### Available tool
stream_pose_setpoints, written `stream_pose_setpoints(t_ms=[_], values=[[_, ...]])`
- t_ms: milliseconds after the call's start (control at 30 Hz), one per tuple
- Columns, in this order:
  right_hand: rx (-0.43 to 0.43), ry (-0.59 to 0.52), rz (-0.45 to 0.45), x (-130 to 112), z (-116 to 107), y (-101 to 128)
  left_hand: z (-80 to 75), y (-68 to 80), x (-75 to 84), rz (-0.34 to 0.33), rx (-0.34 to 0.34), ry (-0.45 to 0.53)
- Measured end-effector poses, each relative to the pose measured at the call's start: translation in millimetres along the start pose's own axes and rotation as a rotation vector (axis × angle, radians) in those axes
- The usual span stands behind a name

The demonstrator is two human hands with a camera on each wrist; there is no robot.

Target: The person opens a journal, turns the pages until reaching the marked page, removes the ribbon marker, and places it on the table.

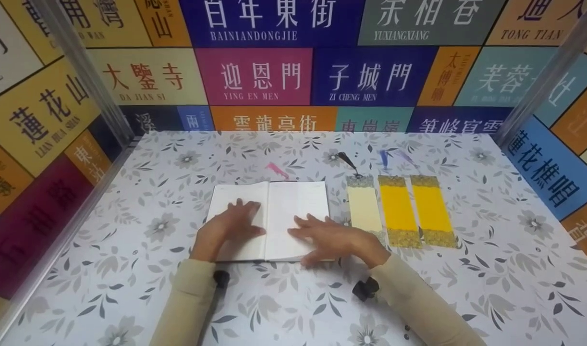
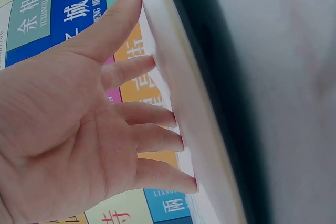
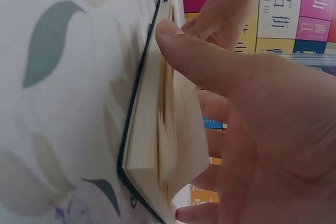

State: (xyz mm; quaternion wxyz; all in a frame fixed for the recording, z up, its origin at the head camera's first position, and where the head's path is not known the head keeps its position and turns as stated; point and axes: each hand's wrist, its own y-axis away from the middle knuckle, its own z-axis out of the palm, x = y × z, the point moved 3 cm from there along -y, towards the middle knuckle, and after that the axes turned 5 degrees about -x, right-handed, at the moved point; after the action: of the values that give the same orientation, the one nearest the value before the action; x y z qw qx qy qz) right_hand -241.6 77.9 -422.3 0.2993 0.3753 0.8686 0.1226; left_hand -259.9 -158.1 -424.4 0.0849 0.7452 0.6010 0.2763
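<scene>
nearest the wearer, two cream sleeves are seen over the floral-patterned desk [image 1: 130, 192], each wrist carrying a small black camera mount. just beyond them an open notebook [image 1: 269, 218] lies flat near the middle of the desk, dark-covered, with blank off-white pages. the left hand [image 1: 228, 230] is laid on the left page with its grip spread and fingers straight, the fingertips [image 2: 178, 142] pressed against the paper. the right hand [image 1: 334, 238] rests on the right page, fingers extended; in the right wrist view the thumb [image 3: 210, 59] is set against the fanned page edges, so some leaves seem lightly caught there, though a firm pinch cannot be confirmed. the paper looks thin and smooth, the block of leaves soft and springy. if pressure is eased on either side, loose leaves could probably flip over and the place be lost; a dragged palm might crease a page. to the right, just beside the notebook, three flat rectangular bookmarks are laid in a row: a cream bookmark [image 1: 364, 209] and two yellow bookmarks [image 1: 398, 209] [image 1: 432, 209], each with speckled gold ends and a tassel. a pink tassel [image 1: 276, 169] lies beyond the notebook's top edge. farthest, glossy walls of coloured sign panels [image 1: 255, 77] are seen.
</scene>
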Motion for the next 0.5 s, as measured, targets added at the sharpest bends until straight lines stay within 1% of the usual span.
stream_pose_setpoints(t_ms=[200,400,500], values=[[-0.024,-0.001,-0.025,0.8,-3.2,1.4,0.3,-0.9,-0.9,0.005,-0.006,-0.002],[-0.030,0.031,-0.066,1.7,-4.3,3.1,0.9,-4.2,-1.6,0.009,0.001,0.035],[-0.026,0.012,-0.077,2.6,-6.2,5.0,1.0,-5.1,-1.8,0.015,0.005,0.038]])
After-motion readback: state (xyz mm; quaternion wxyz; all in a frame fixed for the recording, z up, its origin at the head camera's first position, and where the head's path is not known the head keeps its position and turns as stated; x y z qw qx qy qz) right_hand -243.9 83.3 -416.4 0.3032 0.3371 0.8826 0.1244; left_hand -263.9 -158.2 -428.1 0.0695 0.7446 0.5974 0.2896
